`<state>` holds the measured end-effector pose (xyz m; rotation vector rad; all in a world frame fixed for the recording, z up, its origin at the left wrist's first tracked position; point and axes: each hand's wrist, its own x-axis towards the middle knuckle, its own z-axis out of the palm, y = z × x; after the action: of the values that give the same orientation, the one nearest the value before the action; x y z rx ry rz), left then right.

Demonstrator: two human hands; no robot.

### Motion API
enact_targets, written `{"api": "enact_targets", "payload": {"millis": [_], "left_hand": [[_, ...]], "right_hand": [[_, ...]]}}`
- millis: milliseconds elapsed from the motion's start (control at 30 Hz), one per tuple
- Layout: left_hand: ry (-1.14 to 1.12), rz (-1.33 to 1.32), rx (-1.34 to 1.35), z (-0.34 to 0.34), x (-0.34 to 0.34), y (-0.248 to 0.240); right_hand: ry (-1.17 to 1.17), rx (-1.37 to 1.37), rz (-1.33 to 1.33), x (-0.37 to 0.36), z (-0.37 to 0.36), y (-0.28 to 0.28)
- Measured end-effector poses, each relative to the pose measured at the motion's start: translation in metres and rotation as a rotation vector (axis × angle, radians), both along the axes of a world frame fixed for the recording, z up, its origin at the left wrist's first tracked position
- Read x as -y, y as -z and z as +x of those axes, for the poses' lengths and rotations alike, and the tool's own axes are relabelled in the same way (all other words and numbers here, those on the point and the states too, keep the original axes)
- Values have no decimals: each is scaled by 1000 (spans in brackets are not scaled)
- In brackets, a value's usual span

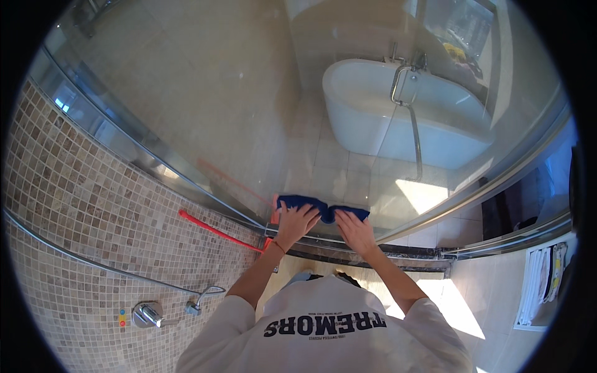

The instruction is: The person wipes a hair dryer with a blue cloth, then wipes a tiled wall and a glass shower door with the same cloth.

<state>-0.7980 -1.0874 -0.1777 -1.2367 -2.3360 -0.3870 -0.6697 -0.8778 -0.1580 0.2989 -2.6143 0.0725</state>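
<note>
A dark blue cloth is pressed against the clear glass panel, its two bunched parts meeting in a dip between my hands. Over its left part lies my left hand, fingers spaced across the fabric and holding it to the glass. My right hand keeps the right part against the panel, its fingers closer together. Both arms reach forward from the lower edge. Just left of my left wrist, a long red handle slants along the tiled wall; what its lower end joins is partly hidden.
Beyond the glass stands a white bathtub, with a metal door handle in front of it. A shower valve and hose are on the mosaic wall at left. White shelving is at right.
</note>
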Motion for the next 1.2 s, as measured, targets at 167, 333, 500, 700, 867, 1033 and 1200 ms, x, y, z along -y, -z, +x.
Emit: {"api": "enact_targets", "payload": {"millis": [167, 333, 500, 700, 867, 1033, 1200], "left_hand": [[-192, 327, -259, -28, -39, -140], [-215, 455, -352, -43, -49, -131], [-54, -218, 242, -10, -4, 4], [121, -103, -19, 4, 5, 5], [116, 234, -231, 17, -88, -107], [8, 394, -608, 39, -150, -180], [374, -184, 147, 52, -142, -74]], "right_hand": [[206, -472, -148, 25, -43, -142], [241, -572, 36, 20, -65, -122], [52, 100, 71, 14, -20, 28], [183, 194, -59, -33, 50, 58], [411, -350, -152, -66, 36, -26], [467, -677, -177, -105, 22, -74], [515, 190, -21, -86, 59, 47]]}}
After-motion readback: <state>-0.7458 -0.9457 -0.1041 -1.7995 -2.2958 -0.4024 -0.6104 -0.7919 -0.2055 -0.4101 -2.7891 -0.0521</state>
